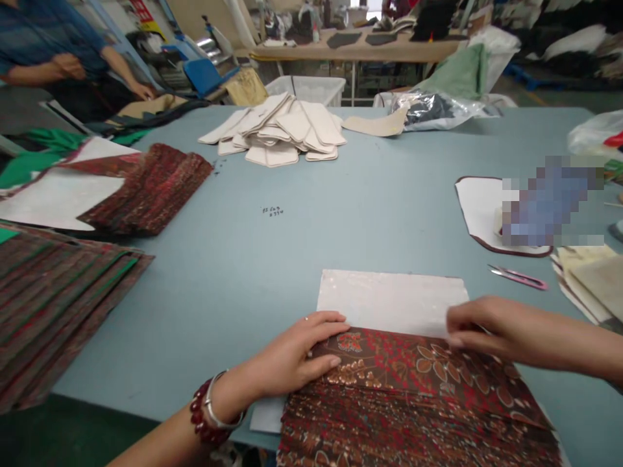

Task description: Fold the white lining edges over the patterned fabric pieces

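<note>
A fanned stack of brown and red floral fabric pieces (pixel 418 415) lies at the table's near edge. Beyond its top edge, partly under the fabric, shows a white rectangular sheet (pixel 389 295). My left hand (pixel 304 357), with a red bead bracelet and a silver bangle at the wrist, rests on the fabric's upper left corner with its fingers apart. At the upper right edge of the fabric is my right hand (pixel 479 327), slightly blurred, its thumb and fingers pinched together; what lies between them is hidden.
Pink-handled thread snips (pixel 520 277) lie right of the sheet, below a dark-edged white piece (pixel 481 207). Cream pieces (pixel 282 130) are heaped at the back. More patterned stacks (pixel 150 188) fill the left. Another person (pixel 48 52) stands at the far left.
</note>
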`<control>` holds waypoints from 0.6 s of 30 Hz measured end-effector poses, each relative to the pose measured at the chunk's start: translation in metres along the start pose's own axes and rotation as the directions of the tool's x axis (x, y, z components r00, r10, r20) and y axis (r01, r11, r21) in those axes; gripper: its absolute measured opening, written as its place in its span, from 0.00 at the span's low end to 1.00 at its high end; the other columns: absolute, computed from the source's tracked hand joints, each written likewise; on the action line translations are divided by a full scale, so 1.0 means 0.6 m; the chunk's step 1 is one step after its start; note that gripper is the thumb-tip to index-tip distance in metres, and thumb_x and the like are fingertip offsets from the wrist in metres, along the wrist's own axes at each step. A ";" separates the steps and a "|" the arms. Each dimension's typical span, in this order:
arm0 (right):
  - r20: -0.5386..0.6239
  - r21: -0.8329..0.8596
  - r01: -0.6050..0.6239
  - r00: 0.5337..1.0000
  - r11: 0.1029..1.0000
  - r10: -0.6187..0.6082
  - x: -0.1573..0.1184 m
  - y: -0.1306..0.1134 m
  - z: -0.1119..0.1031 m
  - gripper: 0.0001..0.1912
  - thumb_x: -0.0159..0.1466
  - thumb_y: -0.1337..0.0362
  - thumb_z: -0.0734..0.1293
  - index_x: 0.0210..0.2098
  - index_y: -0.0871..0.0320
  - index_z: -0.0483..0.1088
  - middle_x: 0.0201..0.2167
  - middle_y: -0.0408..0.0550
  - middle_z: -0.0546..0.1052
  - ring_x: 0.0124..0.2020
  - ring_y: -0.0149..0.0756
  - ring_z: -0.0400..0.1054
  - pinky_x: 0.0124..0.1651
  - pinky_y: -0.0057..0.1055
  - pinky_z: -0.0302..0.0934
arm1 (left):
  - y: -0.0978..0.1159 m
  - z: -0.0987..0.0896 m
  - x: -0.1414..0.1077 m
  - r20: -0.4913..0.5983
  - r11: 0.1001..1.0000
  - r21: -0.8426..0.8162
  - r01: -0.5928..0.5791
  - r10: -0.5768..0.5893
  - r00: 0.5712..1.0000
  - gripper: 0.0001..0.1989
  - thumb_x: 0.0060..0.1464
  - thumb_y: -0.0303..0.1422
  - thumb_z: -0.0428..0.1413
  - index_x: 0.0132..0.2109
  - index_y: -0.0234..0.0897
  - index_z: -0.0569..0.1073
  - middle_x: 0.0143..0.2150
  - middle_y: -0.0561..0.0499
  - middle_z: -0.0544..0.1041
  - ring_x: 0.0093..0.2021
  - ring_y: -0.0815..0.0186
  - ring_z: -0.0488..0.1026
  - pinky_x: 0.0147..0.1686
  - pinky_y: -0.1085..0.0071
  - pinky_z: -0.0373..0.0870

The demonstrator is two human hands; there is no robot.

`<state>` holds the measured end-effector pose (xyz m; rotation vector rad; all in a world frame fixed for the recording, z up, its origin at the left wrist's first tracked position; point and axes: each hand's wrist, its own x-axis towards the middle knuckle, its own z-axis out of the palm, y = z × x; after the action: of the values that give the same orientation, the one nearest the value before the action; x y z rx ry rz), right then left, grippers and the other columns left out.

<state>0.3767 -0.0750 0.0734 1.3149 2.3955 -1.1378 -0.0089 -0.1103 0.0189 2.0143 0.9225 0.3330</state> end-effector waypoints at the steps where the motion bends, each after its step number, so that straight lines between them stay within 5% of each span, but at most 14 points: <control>1: -0.009 -0.014 0.070 0.998 0.997 -0.070 0.048 -0.025 -0.010 0.17 0.71 0.54 0.61 0.33 0.55 0.74 0.27 0.45 0.76 0.27 0.34 0.67 0.30 0.28 0.58 | 0.003 0.004 -0.008 0.005 1.000 -0.013 0.003 -0.003 1.000 0.27 0.63 0.35 0.57 0.67 0.46 0.64 0.68 0.42 0.64 0.68 0.55 0.61 0.66 0.52 0.62; 5: -0.113 -0.094 0.300 0.944 0.949 -0.309 0.209 -0.110 0.007 0.13 0.71 0.67 0.61 0.52 0.56 0.72 0.47 0.51 0.76 0.43 0.38 0.70 0.46 0.32 0.61 | 0.013 0.000 -0.030 -0.008 0.997 -0.079 0.018 -0.019 1.000 0.28 0.63 0.33 0.57 0.68 0.48 0.64 0.70 0.43 0.61 0.69 0.53 0.59 0.67 0.49 0.60; 8: -0.099 -0.245 0.314 0.933 0.917 -0.346 0.269 -0.132 0.051 0.13 0.68 0.72 0.63 0.50 0.55 0.73 0.46 0.52 0.74 0.43 0.40 0.68 0.46 0.33 0.59 | 0.007 -0.009 -0.035 -0.065 0.973 -0.223 0.065 -0.081 0.995 0.22 0.62 0.33 0.57 0.63 0.47 0.71 0.67 0.45 0.67 0.66 0.54 0.64 0.66 0.50 0.61; 10: -0.108 -0.347 0.296 0.930 0.890 -0.351 0.282 -0.130 0.073 0.07 0.69 0.70 0.64 0.43 0.56 0.73 0.40 0.51 0.73 0.40 0.40 0.67 0.43 0.33 0.58 | -0.010 -0.013 -0.033 -0.160 0.920 -0.366 0.140 -0.211 0.964 0.16 0.63 0.34 0.55 0.56 0.43 0.76 0.59 0.44 0.75 0.59 0.57 0.71 0.61 0.53 0.67; 12: -0.128 -0.378 0.290 0.924 0.879 -0.360 0.284 -0.123 0.084 0.05 0.70 0.68 0.64 0.39 0.57 0.71 0.38 0.50 0.73 0.40 0.40 0.65 0.42 0.32 0.57 | -0.033 -0.013 -0.024 -0.255 0.822 -0.528 0.216 -0.396 0.882 0.12 0.62 0.34 0.54 0.50 0.39 0.77 0.49 0.43 0.80 0.48 0.60 0.77 0.48 0.60 0.74; 15: -0.148 -0.369 0.295 0.917 0.881 -0.369 0.281 -0.118 0.086 0.04 0.70 0.68 0.64 0.38 0.57 0.70 0.39 0.49 0.72 0.41 0.40 0.65 0.42 0.33 0.56 | -0.059 -0.009 0.001 -0.277 0.680 -0.687 0.256 -0.571 0.773 0.11 0.57 0.35 0.55 0.45 0.35 0.75 0.37 0.46 0.80 0.31 0.67 0.75 0.27 0.72 0.66; 18: -0.156 -0.351 0.298 0.916 0.888 -0.369 0.279 -0.120 0.084 0.04 0.70 0.68 0.64 0.37 0.58 0.69 0.39 0.49 0.73 0.42 0.40 0.64 0.43 0.33 0.55 | -0.062 -0.005 0.039 -0.229 0.692 -0.651 0.312 -0.570 0.789 0.10 0.56 0.36 0.56 0.40 0.34 0.75 0.27 0.52 0.74 0.22 0.72 0.65 0.22 0.74 0.56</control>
<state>0.2118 -0.0250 -0.0039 0.9873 2.9017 -0.6457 -0.0122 -0.0789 -0.0115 1.0979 1.3556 0.6915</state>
